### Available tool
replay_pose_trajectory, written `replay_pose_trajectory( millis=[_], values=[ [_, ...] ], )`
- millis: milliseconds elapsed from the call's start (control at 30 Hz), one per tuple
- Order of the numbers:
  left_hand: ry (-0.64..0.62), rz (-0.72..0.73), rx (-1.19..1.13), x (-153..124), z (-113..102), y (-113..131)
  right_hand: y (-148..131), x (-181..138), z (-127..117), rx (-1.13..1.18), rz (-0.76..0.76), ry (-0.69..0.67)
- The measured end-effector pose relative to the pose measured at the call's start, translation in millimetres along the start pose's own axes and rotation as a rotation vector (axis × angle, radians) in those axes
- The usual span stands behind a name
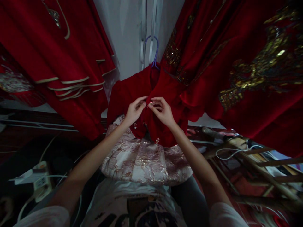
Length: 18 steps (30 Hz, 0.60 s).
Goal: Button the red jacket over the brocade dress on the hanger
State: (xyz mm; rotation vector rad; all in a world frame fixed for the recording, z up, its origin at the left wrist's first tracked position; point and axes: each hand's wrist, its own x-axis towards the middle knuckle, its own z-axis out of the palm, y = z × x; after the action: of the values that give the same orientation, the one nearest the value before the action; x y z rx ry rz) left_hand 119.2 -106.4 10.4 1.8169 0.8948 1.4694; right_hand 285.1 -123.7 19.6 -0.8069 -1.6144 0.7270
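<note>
A red jacket (130, 86) hangs in front of me on a purple hanger (155, 52), over a pale, shiny brocade skirt (149, 164). At the jacket's front opening, my left hand (135, 111) pinches the red cloth near the edge. Close beside it, my right hand (163, 112) has thumb and forefinger closed on a small jewelled button (151, 103). Another jewelled button (157, 140) shows lower on the right front panel, and a similar ornament (135, 125) sits on the left panel. The fingertips partly cover the cloth between both hands.
Red garments with pale piping (78, 69) hang at the left. Red cloth with gold sequins (258, 72) hangs at the right. A white power strip (42, 181) with cables lies at lower left. A wooden frame (267, 179) stands at lower right among cables.
</note>
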Motion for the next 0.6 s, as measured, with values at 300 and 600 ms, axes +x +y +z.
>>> replay_pose_trajectory(
  millis=[300, 600],
  values=[
    [0.075, -0.071, -0.045, -5, 1, 2, -3, 0, 4, -0.045, -0.026, 0.107],
    [0.063, -0.077, -0.095, -3, 1, 9, -9, 1, 4, -0.131, -0.04, 0.195]
  ],
)
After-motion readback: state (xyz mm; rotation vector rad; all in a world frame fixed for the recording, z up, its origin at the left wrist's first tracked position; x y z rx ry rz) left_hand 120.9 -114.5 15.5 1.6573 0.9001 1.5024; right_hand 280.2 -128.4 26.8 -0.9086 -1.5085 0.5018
